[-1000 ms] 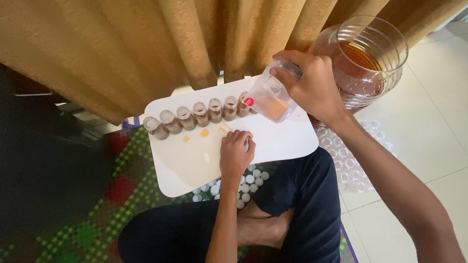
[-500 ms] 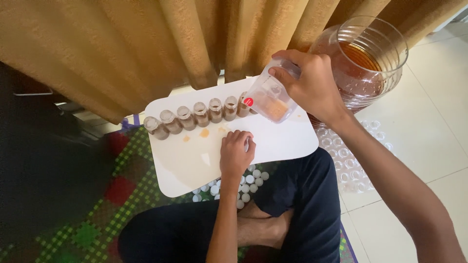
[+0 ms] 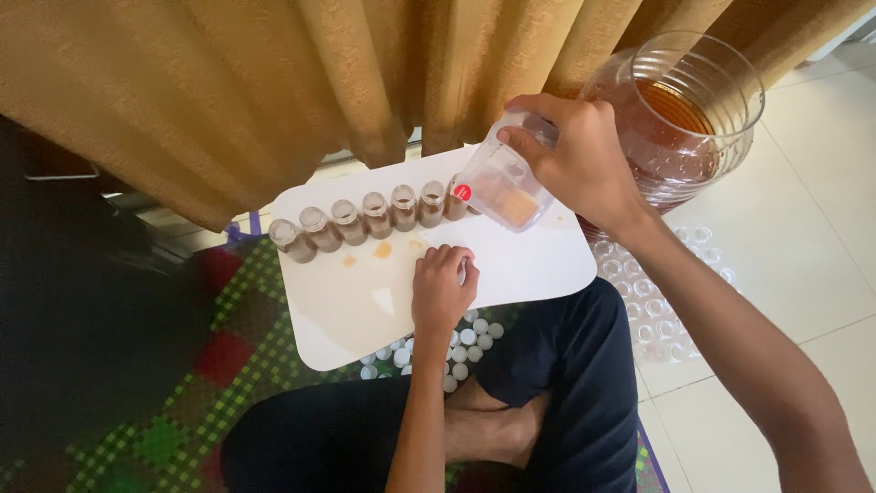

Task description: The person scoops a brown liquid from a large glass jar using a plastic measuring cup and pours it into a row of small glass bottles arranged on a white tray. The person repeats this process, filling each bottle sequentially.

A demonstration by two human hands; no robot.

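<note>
Nothing is shifting noticeably since the earlier frame. Right hand point(image 3: 579, 164) is clamping a clear measuring jug point(image 3: 500, 186), tilting it over the far edge of the white board point(image 3: 538, 265), spout beside the last small bottle point(image 3: 453, 198) in the row. Left hand point(image 3: 442, 290) is resting curled on the board's near middle, fingers together. White caps point(image 3: 465, 347) are lying below the near edge; a large glass jar point(image 3: 693, 119) is standing off the far right corner.

right hand point(image 3: 584, 164): tilts measuring cup point(image 3: 500, 187) at bottle row point(image 3: 370, 217) | left hand point(image 3: 442, 288): fist resting on white board point(image 3: 538, 260) | amber jar point(image 3: 684, 114) beside
</note>
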